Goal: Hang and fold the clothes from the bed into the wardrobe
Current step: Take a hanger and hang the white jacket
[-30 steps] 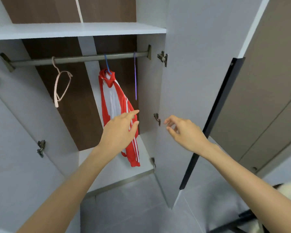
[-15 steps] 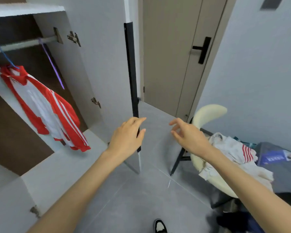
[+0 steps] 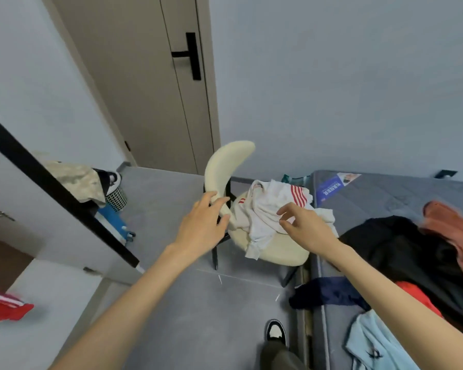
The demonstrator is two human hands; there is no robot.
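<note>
**Two empty hands at the chair**

Your left hand [image 3: 201,231] is loosely spread and holds nothing, in front of the cream chair [image 3: 225,158]; you cannot tell if it touches. Your right hand [image 3: 309,232], fingers half curled and empty, hovers over the white striped top [image 3: 262,217] on the seat. Clothes [image 3: 398,252] lie heaped on the bed [image 3: 385,193]. A second ago you faced the wardrobe; now you face the bed.

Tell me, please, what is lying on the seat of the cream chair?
A crumpled white garment with red stripes lies on the cream chair, one corner hanging over the seat's edge. Whatever is beneath it is hidden.
</note>
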